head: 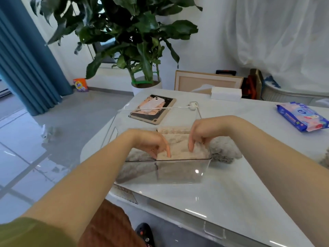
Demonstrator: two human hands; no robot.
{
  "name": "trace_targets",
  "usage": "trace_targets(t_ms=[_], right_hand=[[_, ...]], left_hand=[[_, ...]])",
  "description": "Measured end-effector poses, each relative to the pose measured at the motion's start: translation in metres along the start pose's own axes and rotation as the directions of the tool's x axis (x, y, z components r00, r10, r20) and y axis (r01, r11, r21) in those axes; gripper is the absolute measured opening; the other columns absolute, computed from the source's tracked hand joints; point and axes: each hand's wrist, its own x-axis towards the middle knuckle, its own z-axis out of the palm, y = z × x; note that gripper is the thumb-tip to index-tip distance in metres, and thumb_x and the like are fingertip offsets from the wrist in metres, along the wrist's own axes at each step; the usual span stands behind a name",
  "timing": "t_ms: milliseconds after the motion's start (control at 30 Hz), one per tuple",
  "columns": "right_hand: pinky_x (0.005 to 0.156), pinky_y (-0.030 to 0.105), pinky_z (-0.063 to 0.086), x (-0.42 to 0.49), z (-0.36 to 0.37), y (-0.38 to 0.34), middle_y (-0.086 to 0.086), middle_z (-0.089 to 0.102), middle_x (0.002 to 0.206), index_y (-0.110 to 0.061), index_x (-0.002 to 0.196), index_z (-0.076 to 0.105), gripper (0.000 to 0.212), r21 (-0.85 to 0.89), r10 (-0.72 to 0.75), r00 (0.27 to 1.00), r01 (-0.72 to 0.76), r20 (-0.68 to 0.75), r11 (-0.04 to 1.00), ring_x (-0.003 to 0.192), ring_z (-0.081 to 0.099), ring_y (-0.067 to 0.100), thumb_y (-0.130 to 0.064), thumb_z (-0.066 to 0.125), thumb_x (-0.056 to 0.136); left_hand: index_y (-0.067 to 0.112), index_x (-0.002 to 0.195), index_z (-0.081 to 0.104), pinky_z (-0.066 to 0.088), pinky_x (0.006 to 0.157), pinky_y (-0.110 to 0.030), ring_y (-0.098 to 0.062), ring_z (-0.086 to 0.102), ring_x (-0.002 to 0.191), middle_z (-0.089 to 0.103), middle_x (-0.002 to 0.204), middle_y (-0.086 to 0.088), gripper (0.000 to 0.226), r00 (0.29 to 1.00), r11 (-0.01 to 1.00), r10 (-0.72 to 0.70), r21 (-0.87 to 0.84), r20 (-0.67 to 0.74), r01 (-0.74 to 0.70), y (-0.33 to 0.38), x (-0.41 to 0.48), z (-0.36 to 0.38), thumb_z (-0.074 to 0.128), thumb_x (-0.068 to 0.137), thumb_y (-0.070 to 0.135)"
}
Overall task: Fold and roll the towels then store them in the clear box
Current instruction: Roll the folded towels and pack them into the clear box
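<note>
A clear box stands on the white table near its front left corner. A rolled beige towel lies inside it, with a darker grey-brown towel beside it on the left. Both hands reach down into the box. My left hand presses the left end of the beige roll with extended fingers. At the roll's right end, my right hand pushes down with straight fingers. Another grey towel lies on the table just right of the box.
A tablet with a phone on it lies behind the box. A white tissue box sits at the back, a wet-wipes pack at the right. A potted plant stands on the floor beyond the table.
</note>
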Motion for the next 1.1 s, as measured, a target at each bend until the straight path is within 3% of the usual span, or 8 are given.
trace_targets(t_ms=[133,233,367,567,633,767,933,1100], right_hand=[[0.077,0.037,0.056,0.034,0.027,-0.015,0.018,0.059,0.104,-0.009,0.099,0.071,0.042,-0.289,0.242,0.954,-0.185,0.176,0.939,0.091,0.064,0.036,0.008,0.040,0.075],[0.066,0.031,0.051,0.047,0.041,-0.014,0.011,0.064,0.097,-0.010,0.103,0.069,0.021,-0.479,0.342,0.919,-0.214,0.197,0.851,0.078,0.059,0.026,-0.013,0.062,0.083],[0.080,0.035,0.052,0.057,0.048,-0.009,0.007,0.064,0.111,-0.011,0.112,0.064,0.040,-0.610,0.390,0.898,-0.195,0.203,0.768,0.095,0.061,0.027,-0.040,0.068,0.084],[0.102,0.037,0.033,0.056,0.050,-0.005,0.012,0.027,0.154,-0.020,0.150,0.019,0.058,-0.619,0.318,0.948,-0.262,-0.020,0.741,0.134,0.037,0.029,-0.034,0.039,0.098],[0.098,0.035,0.037,0.056,0.050,-0.005,0.012,0.038,0.148,-0.018,0.146,0.030,0.056,-0.610,0.315,0.949,-0.237,0.021,0.756,0.128,0.044,0.028,-0.034,0.047,0.095],[0.089,0.042,0.053,0.057,0.047,-0.003,0.005,0.068,0.111,-0.024,0.107,0.069,0.031,-0.596,0.280,0.944,-0.124,0.176,0.794,0.097,0.064,0.027,-0.038,0.071,0.079],[0.078,0.027,0.036,0.059,0.052,-0.003,0.007,0.052,0.134,-0.013,0.135,0.048,0.044,-0.647,0.274,0.957,-0.153,0.090,0.747,0.116,0.053,0.025,-0.023,0.054,0.093],[0.076,0.024,0.032,0.070,0.058,0.005,0.014,0.051,0.135,-0.003,0.132,0.048,0.038,-0.575,0.232,0.972,-0.205,-0.026,0.792,0.109,0.053,0.024,-0.013,0.044,0.096]], left_hand=[[0.012,0.086,0.066,0.047,0.069,-0.019,-0.014,0.058,0.075,0.062,0.092,-0.004,0.007,0.973,0.963,-0.210,0.194,0.097,0.188,0.003,0.027,0.010,0.064,0.080,0.012],[0.011,0.100,0.067,0.049,0.077,-0.021,-0.022,0.060,0.108,0.064,0.114,-0.008,0.022,0.971,0.857,-0.234,0.482,0.047,0.183,0.002,0.042,0.017,0.070,0.084,0.026],[0.023,0.106,0.072,0.049,0.095,-0.041,-0.024,0.059,0.106,0.066,0.113,0.002,0.024,0.973,0.728,-0.222,0.675,0.067,0.120,-0.003,0.047,0.015,0.069,0.085,0.034],[0.020,0.110,0.071,0.050,0.087,-0.035,-0.020,0.055,0.095,0.059,0.114,0.002,0.044,0.981,0.698,0.087,0.714,-0.175,0.065,-0.021,0.041,0.009,0.045,0.086,-0.007],[0.020,0.100,0.072,0.051,0.086,-0.036,-0.023,0.057,0.093,0.060,0.102,0.003,0.037,0.977,0.688,0.117,0.724,-0.178,0.049,-0.022,0.044,0.010,0.048,0.086,-0.004],[0.024,0.091,0.076,0.050,0.074,-0.033,-0.019,0.056,0.079,0.058,0.072,0.017,0.021,0.998,0.730,0.056,0.684,-0.032,-0.019,-0.018,0.035,0.011,0.061,0.085,0.011],[0.022,0.105,0.073,0.048,0.083,-0.031,-0.017,0.054,0.087,0.065,0.099,0.007,0.029,0.990,0.732,0.100,0.681,-0.100,-0.005,-0.021,0.038,0.010,0.056,0.089,0.007],[0.028,0.102,0.071,0.050,0.090,-0.039,-0.023,0.056,0.096,0.059,0.116,0.000,0.033,0.985,0.681,0.081,0.730,-0.153,0.057,-0.028,0.048,0.007,0.052,0.087,0.006]])
